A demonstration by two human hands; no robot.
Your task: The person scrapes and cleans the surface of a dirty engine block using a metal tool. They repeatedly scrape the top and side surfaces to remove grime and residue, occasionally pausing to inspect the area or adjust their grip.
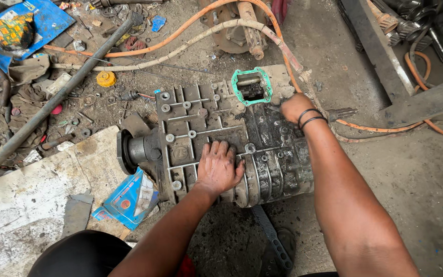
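Right hand (294, 106) is curled into a fist at the gearbox's (221, 138) far right edge; its fingers are hidden behind the knuckles, so what it grips, if anything, cannot be told. Two dark bands sit on the wrist. Left hand (219, 166) lies flat, palm down, fingers spread on the ribbed top near the gearbox's near edge, holding nothing. Both forearms reach in from the bottom of frame, elbows cut off. Gearbox lies on the concrete floor (416, 179), long axis left-right, shaft end (133, 150) pointing left over the cardboard (32, 195). Green gasket (252, 86) rings an opening at its far side. Orange hose (180, 31) passes behind
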